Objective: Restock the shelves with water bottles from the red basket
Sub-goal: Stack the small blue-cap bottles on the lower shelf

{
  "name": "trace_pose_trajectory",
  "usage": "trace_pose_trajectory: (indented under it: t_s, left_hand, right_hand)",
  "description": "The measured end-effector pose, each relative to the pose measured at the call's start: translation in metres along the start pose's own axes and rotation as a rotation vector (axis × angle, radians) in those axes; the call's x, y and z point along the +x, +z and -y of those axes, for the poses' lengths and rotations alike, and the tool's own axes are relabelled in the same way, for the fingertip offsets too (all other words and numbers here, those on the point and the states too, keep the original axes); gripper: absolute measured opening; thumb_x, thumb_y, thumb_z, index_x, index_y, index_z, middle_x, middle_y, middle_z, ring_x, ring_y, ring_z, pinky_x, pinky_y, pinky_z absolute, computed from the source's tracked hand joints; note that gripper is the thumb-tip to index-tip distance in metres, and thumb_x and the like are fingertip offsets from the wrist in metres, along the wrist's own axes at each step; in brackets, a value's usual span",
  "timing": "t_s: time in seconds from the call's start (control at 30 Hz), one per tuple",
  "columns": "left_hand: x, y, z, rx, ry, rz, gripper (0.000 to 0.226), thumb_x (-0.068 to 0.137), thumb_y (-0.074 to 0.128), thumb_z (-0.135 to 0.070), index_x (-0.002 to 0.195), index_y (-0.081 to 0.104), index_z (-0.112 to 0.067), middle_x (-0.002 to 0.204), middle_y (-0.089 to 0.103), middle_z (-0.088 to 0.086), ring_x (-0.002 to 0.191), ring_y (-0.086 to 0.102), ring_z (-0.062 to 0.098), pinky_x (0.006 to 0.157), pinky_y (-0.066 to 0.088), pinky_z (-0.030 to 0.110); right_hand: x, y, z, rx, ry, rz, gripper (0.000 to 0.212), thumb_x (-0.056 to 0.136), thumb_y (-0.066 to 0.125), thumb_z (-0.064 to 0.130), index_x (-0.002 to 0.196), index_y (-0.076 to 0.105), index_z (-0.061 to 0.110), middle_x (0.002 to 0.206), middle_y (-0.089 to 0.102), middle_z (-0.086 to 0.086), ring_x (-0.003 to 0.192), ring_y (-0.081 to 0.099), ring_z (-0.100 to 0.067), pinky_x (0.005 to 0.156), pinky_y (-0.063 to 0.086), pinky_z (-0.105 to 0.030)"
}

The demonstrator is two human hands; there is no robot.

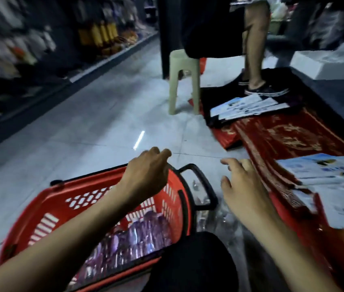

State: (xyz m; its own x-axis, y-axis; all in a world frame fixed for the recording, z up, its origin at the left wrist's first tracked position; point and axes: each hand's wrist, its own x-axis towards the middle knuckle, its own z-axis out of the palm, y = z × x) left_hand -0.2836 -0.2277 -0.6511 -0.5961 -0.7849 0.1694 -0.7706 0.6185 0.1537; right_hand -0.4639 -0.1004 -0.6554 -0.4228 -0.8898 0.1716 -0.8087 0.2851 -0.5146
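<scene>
While the person crouches on the aisle floor, the red basket (61,192) sits just left of their dark-clad knee (192,262), close enough, I would guess, for the load to be reached without standing. It is rigid moulded plastic, its walls cut with rows of slots, with a black loop handle (200,182) at the far end. The water bottles (137,239) lie packed in its bottom, glossy clear plastic with purple labels that catch the light; none is out in a hand.

The left hand (145,173) hangs over the basket's far rim, near the handle, its fingers loosely bent with nothing showing in them. The right hand (244,186) is held out beside the basket, fingers spread and slack, empty, above something clear and crumpled (219,220) on the floor. Whether that is wrap or loose bottles is too blurred to tell. Both hands look poised to reach rather than to carry.

The shelves (40,49) run along the left of the aisle, well apart from the basket and smeared by motion, across smooth grey tiles (103,123). To the right lie red cloths (289,135) patterned in gold, with printed leaflets (331,175) on top. A pale plastic stool (184,81) stands beyond.
</scene>
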Motion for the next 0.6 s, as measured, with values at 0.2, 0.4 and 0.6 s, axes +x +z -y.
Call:
trace_pose_trajectory:
  t_s: [0.2,0.4,0.6]
  left_hand:
    - [-0.04,0.068,0.127,-0.032,-0.283,0.316,0.04,0.09,0.052,-0.017,0.129,0.053,-0.017,0.123,0.062,0.01,0.104,0.062,0.028,0.076,0.051,0.036]
    - [-0.083,0.152,0.196,-0.296,-0.524,0.579,0.03,0.096,0.058,-0.032,0.117,0.061,-0.011,0.111,0.068,0.009,0.085,0.063,0.018,0.074,0.053,0.029]
    - [-0.099,0.219,0.206,-0.692,-0.787,0.766,0.009,0.094,0.058,-0.012,0.09,0.066,-0.01,0.085,0.064,0.006,0.064,0.056,0.012,0.061,0.046,0.022]
  right_hand:
    - [0.046,0.08,0.046,0.086,-0.171,0.335,0.03,0.093,0.057,0.02,0.123,0.057,0.026,0.113,0.052,0.003,0.104,0.057,-0.013,0.091,0.044,-0.027]
    - [0.101,0.169,0.089,-0.069,-0.248,0.707,0.035,0.092,0.058,0.022,0.127,0.058,0.02,0.114,0.06,0.0,0.093,0.057,-0.016,0.073,0.039,-0.022]
    - [0.111,0.271,0.111,-0.451,-0.276,1.171,0.051,0.096,0.051,0.012,0.146,0.043,0.013,0.146,0.049,-0.01,0.127,0.052,-0.027,0.093,0.042,-0.024]
